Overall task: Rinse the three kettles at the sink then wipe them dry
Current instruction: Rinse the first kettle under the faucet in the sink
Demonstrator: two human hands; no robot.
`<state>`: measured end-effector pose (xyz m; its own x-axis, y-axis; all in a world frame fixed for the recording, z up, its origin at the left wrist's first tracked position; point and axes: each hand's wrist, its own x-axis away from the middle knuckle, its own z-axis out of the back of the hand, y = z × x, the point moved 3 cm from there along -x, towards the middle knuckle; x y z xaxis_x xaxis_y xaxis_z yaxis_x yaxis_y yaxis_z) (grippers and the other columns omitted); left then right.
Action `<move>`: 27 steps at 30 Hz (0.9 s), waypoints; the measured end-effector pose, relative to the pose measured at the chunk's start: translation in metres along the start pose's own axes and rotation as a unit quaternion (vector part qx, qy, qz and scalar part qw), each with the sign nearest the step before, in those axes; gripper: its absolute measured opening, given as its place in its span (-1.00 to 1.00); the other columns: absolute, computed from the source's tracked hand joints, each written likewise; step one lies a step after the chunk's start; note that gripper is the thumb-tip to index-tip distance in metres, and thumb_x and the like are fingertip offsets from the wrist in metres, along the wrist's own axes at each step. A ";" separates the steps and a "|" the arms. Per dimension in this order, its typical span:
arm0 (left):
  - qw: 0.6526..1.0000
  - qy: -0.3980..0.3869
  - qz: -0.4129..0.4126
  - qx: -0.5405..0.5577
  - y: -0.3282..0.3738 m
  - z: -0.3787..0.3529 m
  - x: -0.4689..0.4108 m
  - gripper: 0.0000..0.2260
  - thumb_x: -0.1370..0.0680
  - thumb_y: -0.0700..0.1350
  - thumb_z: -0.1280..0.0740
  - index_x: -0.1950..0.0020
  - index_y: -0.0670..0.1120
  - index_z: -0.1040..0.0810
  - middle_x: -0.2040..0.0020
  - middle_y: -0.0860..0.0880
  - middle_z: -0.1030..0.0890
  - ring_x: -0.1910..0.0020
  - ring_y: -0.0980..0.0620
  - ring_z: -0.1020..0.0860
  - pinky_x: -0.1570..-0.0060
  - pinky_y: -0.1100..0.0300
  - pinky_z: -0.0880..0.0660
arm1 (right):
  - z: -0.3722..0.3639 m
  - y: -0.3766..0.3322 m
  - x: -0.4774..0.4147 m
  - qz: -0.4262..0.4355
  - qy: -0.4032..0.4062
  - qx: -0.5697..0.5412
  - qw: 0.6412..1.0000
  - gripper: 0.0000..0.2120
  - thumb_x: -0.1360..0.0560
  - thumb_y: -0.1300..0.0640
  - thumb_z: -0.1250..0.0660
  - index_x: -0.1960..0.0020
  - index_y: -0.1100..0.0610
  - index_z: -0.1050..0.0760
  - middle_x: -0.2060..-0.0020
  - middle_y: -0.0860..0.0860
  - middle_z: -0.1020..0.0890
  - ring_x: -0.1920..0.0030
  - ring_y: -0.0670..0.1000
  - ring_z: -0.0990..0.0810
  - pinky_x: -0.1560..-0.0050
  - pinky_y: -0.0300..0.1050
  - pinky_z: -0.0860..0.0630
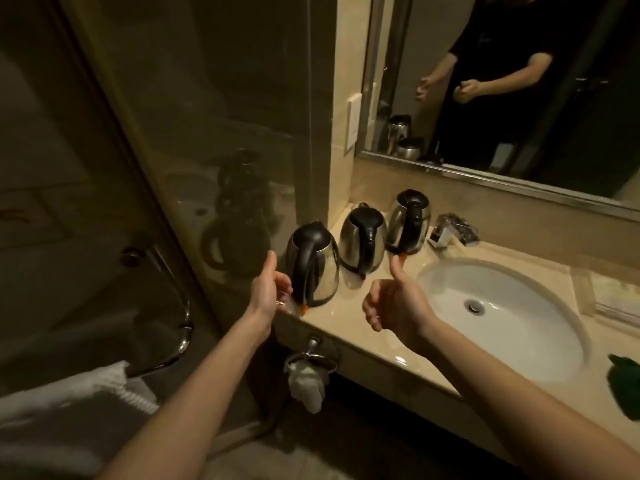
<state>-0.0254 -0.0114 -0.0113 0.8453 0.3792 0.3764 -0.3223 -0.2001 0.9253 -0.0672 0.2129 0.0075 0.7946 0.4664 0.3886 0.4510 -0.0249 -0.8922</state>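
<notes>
Three rounded steel kettles (349,239), black handles, on marble table (346,318); your left hand (268,292) and right hand (393,306): empty thumbs-up fists.

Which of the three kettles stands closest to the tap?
The far kettle, at the row's right end, beside the tap; the middle kettle and near kettle stand further left.

You have three kettles on the desk (346,318): near kettle (313,268), middle kettle (362,242), far kettle (408,223). One sink (519,341), one drain (473,306), one faucet (450,232). One mirror (519,98), one wall plate (353,121) beside it. One green cloth (625,386), one white towel (69,403). Two grips in view: left grip (268,292), right grip (394,306).
</notes>
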 end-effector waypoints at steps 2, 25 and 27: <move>0.998 0.056 0.017 -0.018 0.000 -0.007 -0.020 -0.42 -0.66 0.30 -0.04 -0.03 -0.18 -0.57 -0.02 -0.18 -0.59 0.05 -0.07 -0.53 -0.11 0.01 -0.46 | 0.007 0.001 -0.019 -0.026 0.015 0.019 0.999 -0.27 -0.57 -0.36 0.09 0.10 0.25 -0.53 0.21 0.22 -0.61 0.26 0.13 -0.54 0.26 -0.10 -0.44; 0.983 0.153 0.092 -0.030 -0.048 -0.051 -0.137 -0.36 -0.58 0.41 -0.10 0.29 -0.14 -0.53 0.47 -0.04 -0.50 0.51 0.01 -0.46 0.32 0.14 -0.47 | 0.049 0.025 -0.155 -0.163 0.001 0.200 0.966 -0.34 -0.61 -0.30 0.11 -0.41 0.15 -0.37 -0.33 0.22 -0.43 -0.26 0.24 -0.48 -0.02 0.05 -0.53; 0.980 0.177 0.081 -0.026 -0.050 -0.054 -0.135 -0.38 -0.58 0.39 -0.12 0.25 -0.14 -0.54 0.46 -0.03 -0.50 0.52 0.04 -0.45 0.40 0.19 -0.43 | 0.047 0.025 -0.154 -0.157 0.010 0.202 0.967 -0.35 -0.61 -0.29 0.11 -0.39 0.15 -0.37 -0.32 0.22 -0.44 -0.24 0.23 -0.49 -0.03 0.05 -0.53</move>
<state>-0.1466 -0.0036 -0.1064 0.5827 0.6386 0.5027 -0.4690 -0.2410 0.8497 -0.1976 0.1819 -0.0858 0.6538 0.3768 0.6562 0.4793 0.4649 -0.7444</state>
